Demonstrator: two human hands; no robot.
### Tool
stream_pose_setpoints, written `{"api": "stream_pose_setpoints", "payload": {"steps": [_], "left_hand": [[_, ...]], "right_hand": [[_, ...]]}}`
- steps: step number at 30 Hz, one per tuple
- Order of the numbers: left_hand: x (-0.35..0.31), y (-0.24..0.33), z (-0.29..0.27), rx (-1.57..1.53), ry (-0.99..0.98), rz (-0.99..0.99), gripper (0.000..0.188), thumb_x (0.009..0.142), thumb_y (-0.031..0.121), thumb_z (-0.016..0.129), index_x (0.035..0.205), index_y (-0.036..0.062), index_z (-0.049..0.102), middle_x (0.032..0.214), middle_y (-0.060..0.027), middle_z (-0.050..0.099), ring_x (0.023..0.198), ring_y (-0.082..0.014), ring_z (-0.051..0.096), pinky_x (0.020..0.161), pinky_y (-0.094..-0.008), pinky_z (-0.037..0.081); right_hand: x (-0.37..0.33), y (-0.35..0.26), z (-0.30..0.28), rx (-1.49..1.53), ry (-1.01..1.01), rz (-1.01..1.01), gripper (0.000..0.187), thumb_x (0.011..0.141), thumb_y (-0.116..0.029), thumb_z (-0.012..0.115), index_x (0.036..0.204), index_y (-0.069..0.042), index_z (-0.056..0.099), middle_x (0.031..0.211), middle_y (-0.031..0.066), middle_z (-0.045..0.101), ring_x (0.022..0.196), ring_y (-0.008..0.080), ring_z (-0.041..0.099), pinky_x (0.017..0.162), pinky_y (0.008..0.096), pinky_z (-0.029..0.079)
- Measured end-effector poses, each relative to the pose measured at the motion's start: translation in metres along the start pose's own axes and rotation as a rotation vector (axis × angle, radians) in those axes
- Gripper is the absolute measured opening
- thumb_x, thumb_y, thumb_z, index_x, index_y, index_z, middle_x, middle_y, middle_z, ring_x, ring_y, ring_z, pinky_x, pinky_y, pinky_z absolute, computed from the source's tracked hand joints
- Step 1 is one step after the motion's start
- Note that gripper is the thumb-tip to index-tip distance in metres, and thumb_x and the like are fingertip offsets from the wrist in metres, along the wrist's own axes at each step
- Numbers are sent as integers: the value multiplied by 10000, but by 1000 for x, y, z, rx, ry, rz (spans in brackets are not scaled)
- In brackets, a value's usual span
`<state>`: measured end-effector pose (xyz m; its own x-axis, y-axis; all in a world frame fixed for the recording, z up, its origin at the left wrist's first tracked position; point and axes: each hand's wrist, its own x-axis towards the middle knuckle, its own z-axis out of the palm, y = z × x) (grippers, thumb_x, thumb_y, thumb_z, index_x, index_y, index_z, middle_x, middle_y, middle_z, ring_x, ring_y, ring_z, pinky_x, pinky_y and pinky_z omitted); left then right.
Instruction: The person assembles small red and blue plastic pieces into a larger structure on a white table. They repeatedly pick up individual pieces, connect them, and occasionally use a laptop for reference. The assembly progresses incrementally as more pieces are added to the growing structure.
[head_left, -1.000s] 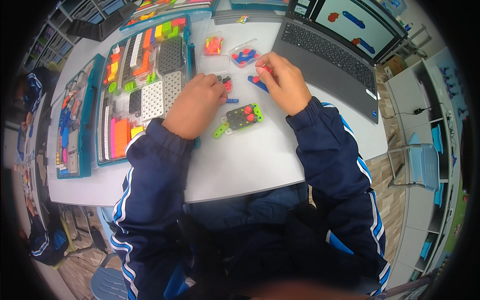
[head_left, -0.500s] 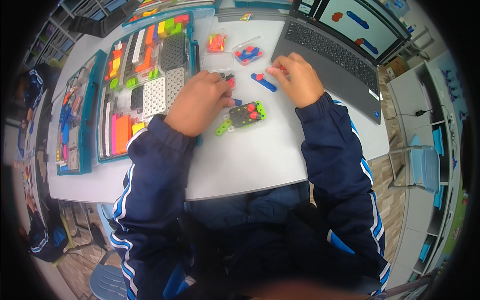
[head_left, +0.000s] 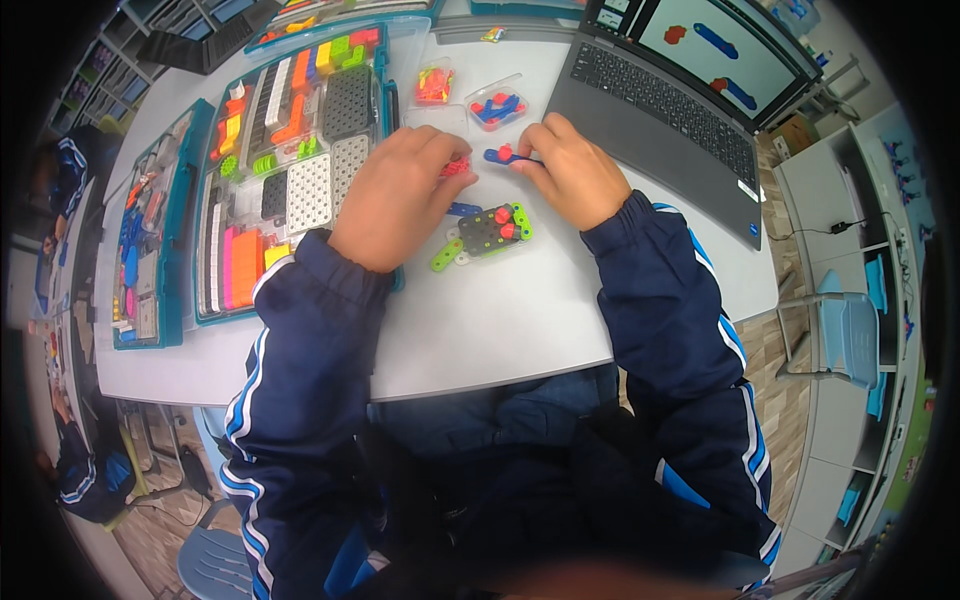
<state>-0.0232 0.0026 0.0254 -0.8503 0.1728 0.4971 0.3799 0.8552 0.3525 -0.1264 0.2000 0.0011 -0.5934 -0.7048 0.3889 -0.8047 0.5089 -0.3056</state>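
The right hand [head_left: 580,178] pinches the right end of a slim dark-blue plastic bar [head_left: 492,156], its left end rounded and bearing a red plastic peg [head_left: 505,151]. The bar — long axis roughly left to right, free end pointing left — sits beyond a black-and-green plastic assembly [head_left: 478,234]. The left hand [head_left: 395,195] touches small red plastic pieces [head_left: 457,165]; its grip cannot be told.

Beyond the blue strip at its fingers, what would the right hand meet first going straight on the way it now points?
Probably the small clear box of blue and red pieces; depth is unclear, so the right hand might pass above it.
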Motion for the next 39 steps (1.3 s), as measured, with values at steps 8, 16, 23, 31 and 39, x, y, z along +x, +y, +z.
{"api": "stream_pose_setpoints", "payload": {"steps": [8, 16, 23, 31, 39], "left_hand": [[-1, 2, -3, -75, -54, 13, 297, 821, 126, 697, 1080, 10, 611, 931, -142, 630, 908, -317, 591, 812, -372, 478], [-1, 3, 0, -162, 128, -96, 295, 797, 80, 725, 1055, 1, 606, 923, -125, 648, 838, -245, 627, 744, -320, 498], [1, 5, -3, -280, 172, -236, 274, 812, 70, 725, 1050, 17, 600, 916, -77, 659, 847, -141, 631, 780, -262, 495], [1, 6, -6, -625, 53, -303, 307, 915, 57, 610, 1218, 25, 575, 995, -50, 656, 912, -113, 621, 837, -249, 485], [1, 2, 1, -678, 111, -269, 250, 918, 78, 585, 1160, 42, 636, 944, -78, 659, 831, -133, 636, 751, -270, 500]], "right_hand": [[3, -20, -8, 202, 17, -199, 162, 861, -143, 656, 969, -68, 560, 934, 94, 512, 820, 312, 598, 690, 388, 485], [7, -16, -12, 315, 260, -171, 100, 898, -27, 581, 991, -45, 612, 895, 94, 587, 790, 236, 596, 697, 300, 477], [8, -17, -9, 495, 284, -44, 144, 918, -43, 577, 1057, -15, 561, 915, 85, 638, 766, 166, 612, 684, 278, 484], [8, -18, -4, 745, 200, 60, 240, 927, -63, 585, 1147, 4, 515, 959, 58, 644, 768, 103, 593, 673, 240, 469], [6, -20, -8, 824, 137, 120, 227, 933, -87, 582, 1149, -23, 554, 933, 26, 643, 791, 83, 589, 653, 224, 435]]}}
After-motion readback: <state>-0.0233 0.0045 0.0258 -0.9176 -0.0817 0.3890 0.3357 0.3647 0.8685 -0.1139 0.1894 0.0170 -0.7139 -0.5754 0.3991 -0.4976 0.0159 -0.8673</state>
